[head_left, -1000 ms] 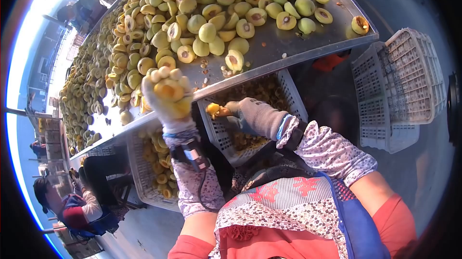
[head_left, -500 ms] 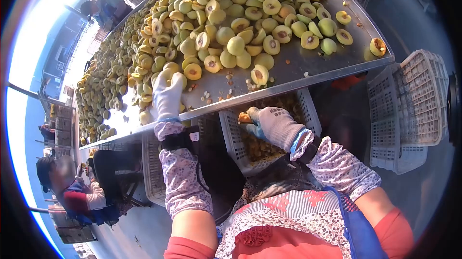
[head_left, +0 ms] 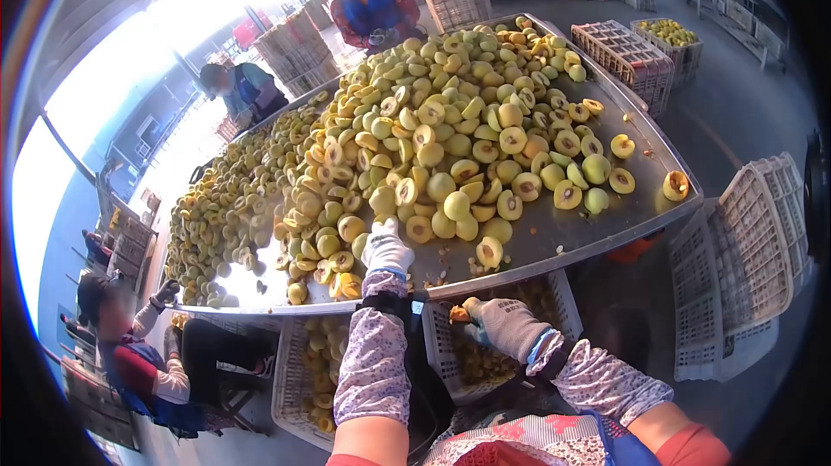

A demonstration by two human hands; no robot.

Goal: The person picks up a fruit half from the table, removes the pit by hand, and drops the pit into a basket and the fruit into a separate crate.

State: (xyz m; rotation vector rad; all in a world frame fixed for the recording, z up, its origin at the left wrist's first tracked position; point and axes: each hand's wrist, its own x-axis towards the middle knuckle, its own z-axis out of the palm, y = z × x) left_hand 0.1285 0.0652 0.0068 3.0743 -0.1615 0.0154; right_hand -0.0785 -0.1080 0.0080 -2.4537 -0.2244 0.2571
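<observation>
Grip first: the right hand (head_left: 504,327), gloved, is clamped on a small orange piece (head_left: 457,314), which it holds just below the near edge of the surface (head_left: 563,237). The left hand (head_left: 387,250), also gloved, lies on that surface with its fingertips against the halved fruit (head_left: 415,120). Whether its grip is closed on a half or apart I cannot tell (the back of the glove hides the fingers).

The surface is long and metal, and the halved fruit covers most of it in a heap, cut faces and yellow-green skins mixed. To the right, pale crates (head_left: 744,267) stand tilted on the floor. A person (head_left: 130,353) sits at the far left, one hand at the surface's edge. Under the left forearm a second crate (head_left: 290,379) holds more halves. A white crate (head_left: 437,349) directly beneath the orange piece holds brownish-orange bits. One half (head_left: 489,251) lies alone near the edge, between the two hands.
</observation>
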